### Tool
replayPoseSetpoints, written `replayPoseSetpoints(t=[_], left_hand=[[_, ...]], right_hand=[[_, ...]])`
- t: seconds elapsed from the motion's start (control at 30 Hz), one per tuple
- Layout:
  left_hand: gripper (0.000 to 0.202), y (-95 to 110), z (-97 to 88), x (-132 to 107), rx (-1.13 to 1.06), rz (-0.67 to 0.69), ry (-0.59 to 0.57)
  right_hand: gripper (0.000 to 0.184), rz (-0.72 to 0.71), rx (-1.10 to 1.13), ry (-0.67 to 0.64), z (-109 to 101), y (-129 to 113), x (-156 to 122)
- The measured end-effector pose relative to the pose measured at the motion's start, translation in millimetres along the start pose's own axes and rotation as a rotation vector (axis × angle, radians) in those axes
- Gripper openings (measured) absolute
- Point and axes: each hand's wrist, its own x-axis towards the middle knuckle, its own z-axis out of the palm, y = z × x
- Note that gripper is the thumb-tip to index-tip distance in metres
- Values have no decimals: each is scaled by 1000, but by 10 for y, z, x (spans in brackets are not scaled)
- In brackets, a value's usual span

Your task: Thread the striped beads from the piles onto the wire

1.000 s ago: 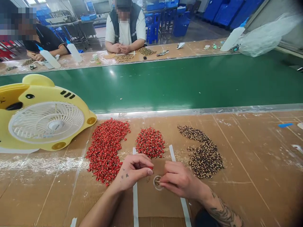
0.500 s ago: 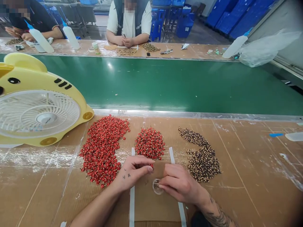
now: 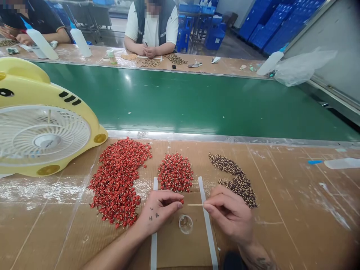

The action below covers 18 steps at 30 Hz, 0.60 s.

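My left hand [image 3: 161,210] pinches a small red piece [image 3: 181,201] between thumb and fingertips, above the cardboard mat [image 3: 180,251]. Facing it, my right hand [image 3: 229,212] is closed on a thin wooden toothpick [image 3: 194,204], whose free end points left at the red piece, a small gap apart. Below them a small clear round dish [image 3: 186,224] rests on the mat; its contents are hard to make out. Just beyond the mat lies a small heap of red pieces [image 3: 176,172]. A larger red heap [image 3: 118,183] spreads to the left, and dark-and-gold pieces [image 3: 239,180] lie by my right hand.
A yellow fan [image 3: 95,129] stands at the left. Beyond the table runs a green conveyor belt [image 3: 168,101]. Across it sit two people, with white squeeze bottles [image 3: 81,42] and a plastic bag [image 3: 303,67] on their side. Another bottle [image 3: 343,163] lies at right.
My right hand has lifted the toothpick out of the clear dish and moved up and right. My left hand still holds the red piece. The camera view has shifted slightly.
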Motion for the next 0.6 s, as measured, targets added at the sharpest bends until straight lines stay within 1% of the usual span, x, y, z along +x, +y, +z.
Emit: replayPoseSetpoints(t=[0.13,0.3,0.4,0.6], left_hand=[[15,-18,26,-14,-105,-61,-26],[13,11,43,-14,-138,-81,-35],[14,19,44,-11,-150,-82,-34],[14,1,42,-16,-152,-71,-28]], right_hand=[[10,-3,-19,-16,52,22,29],[9,-5,-42,-44,67,49,12],[9,17,-68,-71,82,45,16],[28,94,-142,-45,155,45,32]])
